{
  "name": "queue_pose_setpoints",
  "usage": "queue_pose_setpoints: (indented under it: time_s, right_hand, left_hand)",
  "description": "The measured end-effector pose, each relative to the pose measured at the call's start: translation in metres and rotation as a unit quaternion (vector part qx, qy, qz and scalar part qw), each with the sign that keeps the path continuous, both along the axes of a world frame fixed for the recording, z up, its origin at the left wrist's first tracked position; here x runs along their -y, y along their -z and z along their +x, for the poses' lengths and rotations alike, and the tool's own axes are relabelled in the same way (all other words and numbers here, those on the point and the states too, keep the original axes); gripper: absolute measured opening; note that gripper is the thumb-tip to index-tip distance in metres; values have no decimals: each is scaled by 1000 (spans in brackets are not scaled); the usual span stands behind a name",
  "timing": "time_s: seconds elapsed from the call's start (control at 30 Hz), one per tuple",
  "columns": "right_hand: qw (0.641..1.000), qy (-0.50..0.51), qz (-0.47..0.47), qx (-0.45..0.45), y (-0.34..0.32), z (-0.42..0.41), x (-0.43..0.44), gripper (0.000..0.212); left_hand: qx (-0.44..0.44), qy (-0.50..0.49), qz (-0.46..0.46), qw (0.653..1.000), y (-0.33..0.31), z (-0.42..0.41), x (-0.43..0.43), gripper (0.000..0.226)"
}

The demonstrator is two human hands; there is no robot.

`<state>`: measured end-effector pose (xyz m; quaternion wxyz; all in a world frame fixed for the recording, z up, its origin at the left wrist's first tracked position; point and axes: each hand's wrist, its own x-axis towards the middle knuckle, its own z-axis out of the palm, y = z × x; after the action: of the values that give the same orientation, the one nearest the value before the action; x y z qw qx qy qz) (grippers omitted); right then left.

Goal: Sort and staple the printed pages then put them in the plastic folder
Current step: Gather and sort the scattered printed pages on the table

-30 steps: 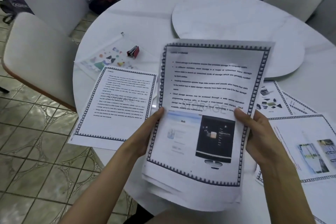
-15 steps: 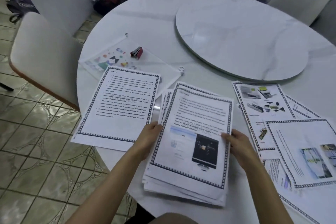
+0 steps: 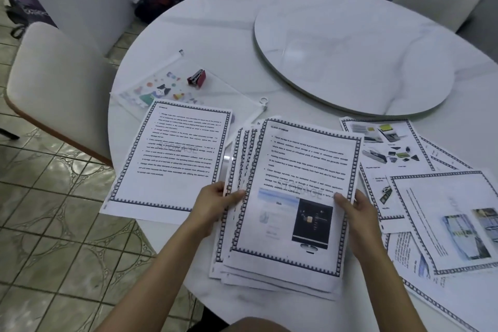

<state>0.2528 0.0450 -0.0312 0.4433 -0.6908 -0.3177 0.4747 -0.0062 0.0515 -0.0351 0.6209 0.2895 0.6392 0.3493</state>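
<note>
A fanned stack of printed pages (image 3: 291,170) with a chain border lies flat on the white round table (image 3: 229,35) in front of me. Its top sheet is headed "Cloud Storage" and shows a monitor picture. My left hand (image 3: 215,199) grips the stack's left edge, thumb on top. My right hand (image 3: 358,213) holds its right edge. A single text page (image 3: 175,159) lies to the left. The clear plastic folder (image 3: 167,86) with cartoon stickers sits behind it, a small red stapler (image 3: 196,79) resting on it.
More printed pages (image 3: 444,210) with pictures are spread at the right. A round turntable (image 3: 350,56) takes up the table's middle. Beige chairs stand at the left (image 3: 54,83), back and far right. The tiled floor (image 3: 54,237) shows at the left.
The stack, held up towards me a second ago, has come down flat onto the table. Both hands stay on its side edges, and the lower sheets have fanned out to the left.
</note>
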Motion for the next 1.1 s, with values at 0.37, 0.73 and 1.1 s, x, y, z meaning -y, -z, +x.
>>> queue_pose_setpoints:
  time_s: [0.37, 0.73, 1.1]
  right_hand:
    - [997, 39, -15, 63, -2, 40, -14, 59]
    - [986, 101, -37, 125, -9, 114, 6, 41]
    - [940, 134, -89, 300, 17, 143, 19, 31]
  left_hand:
    - [-107, 6, 76, 991, -1, 11, 3, 15]
    - [-214, -30, 114, 970, -2, 9, 13, 20]
    - [-150, -83, 100, 980, 3, -19, 15, 12]
